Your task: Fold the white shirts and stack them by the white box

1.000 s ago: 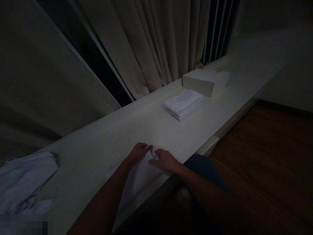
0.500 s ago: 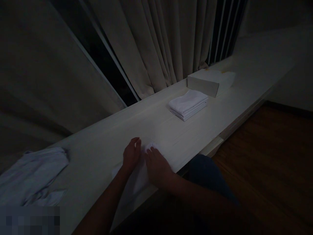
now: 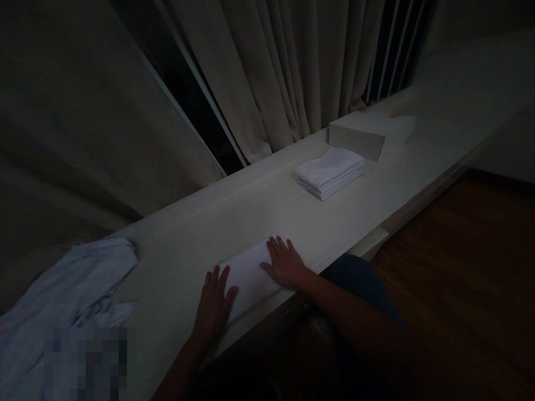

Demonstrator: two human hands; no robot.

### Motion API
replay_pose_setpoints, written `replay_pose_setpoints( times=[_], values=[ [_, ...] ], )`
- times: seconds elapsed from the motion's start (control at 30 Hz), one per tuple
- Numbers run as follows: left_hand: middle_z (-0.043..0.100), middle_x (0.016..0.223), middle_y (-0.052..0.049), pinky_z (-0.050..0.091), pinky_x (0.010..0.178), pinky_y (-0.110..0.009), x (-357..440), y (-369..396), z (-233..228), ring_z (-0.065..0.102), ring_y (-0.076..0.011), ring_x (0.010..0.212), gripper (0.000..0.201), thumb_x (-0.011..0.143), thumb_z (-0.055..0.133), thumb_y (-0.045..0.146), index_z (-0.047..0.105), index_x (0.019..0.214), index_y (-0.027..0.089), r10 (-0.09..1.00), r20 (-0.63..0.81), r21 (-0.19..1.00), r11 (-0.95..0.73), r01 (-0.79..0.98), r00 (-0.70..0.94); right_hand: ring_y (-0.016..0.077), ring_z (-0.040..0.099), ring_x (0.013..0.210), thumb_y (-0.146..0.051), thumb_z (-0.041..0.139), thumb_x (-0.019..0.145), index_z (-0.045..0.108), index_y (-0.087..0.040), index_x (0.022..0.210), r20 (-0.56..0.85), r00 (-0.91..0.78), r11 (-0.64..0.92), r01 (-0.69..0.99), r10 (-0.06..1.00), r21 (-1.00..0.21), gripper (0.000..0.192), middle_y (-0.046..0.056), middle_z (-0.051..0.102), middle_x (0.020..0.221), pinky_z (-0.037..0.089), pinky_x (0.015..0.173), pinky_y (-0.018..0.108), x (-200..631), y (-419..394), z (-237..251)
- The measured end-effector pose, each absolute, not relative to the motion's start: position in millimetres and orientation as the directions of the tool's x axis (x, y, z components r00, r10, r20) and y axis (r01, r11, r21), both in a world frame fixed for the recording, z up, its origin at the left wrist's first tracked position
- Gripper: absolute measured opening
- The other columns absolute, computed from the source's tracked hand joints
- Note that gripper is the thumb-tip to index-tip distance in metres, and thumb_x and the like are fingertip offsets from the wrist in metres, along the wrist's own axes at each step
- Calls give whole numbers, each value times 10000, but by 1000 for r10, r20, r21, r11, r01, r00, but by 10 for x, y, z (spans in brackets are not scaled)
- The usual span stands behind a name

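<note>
Your left hand (image 3: 214, 303) and right hand (image 3: 285, 264) both lie flat, fingers spread and palms down, pressing opposite ends of a folded white cloth (image 3: 249, 274) at the near edge of the pale counter (image 3: 259, 206). Neither hand grips anything. Farther along lie a stack of folded cloths (image 3: 330, 172) and a box (image 3: 370, 132); crumpled fabric (image 3: 62, 295) lies left.

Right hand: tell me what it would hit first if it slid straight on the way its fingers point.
The right hand lies flat on the white cloth, fingers pointing up and slightly left across the counter. Only bare counter lies ahead, then probably the curtain; depth is unclear.
</note>
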State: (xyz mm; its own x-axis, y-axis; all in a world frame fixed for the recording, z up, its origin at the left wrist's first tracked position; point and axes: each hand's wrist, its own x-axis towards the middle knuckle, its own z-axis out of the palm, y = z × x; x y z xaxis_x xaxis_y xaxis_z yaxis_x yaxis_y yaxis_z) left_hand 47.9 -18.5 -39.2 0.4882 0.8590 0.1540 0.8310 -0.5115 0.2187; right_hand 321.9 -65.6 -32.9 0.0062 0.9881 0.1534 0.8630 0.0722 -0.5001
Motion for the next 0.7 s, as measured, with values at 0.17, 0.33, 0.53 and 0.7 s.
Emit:
replay_pose_setpoints(
  times=[0.17,0.33,0.53,0.7],
  values=[
    [285,1572,-107,318,1135,-452,317,-224,-291,292,-256,1431,615,934,342,537,357,1462,221,962,151,492,-272,827,227,260,53,1480,-604,186,966,229,-132,1529,171,3,81,873,985,-481,736,90,168,1594,36,1194,487,3191,-709,-326],
    [608,1228,-88,524,872,-402,-84,-584,-192,640,-224,980,623,848,475,593,443,1363,242,999,18,675,-42,737,41,256,60,1480,-609,212,961,222,-143,1530,150,-5,77,874,989,-479,735,81,162,1597,35,1194,480,3199,-693,-343],
    [615,1103,-125,478,903,-446,86,-991,-304,594,-283,1010,744,765,574,534,412,1363,122,983,104,424,-179,888,149,260,64,1479,-600,212,965,228,-135,1527,145,-4,74,872,989,-483,730,91,166,1595,40,1189,486,3197,-698,-348],
    [638,974,-134,466,809,-433,326,-1013,-313,596,-296,912,456,872,405,463,590,1135,139,979,156,226,-167,960,134,259,76,1478,-602,202,966,232,-139,1528,142,-2,69,881,990,-469,728,93,172,1594,59,1187,483,3184,-709,-310]
  ],
)
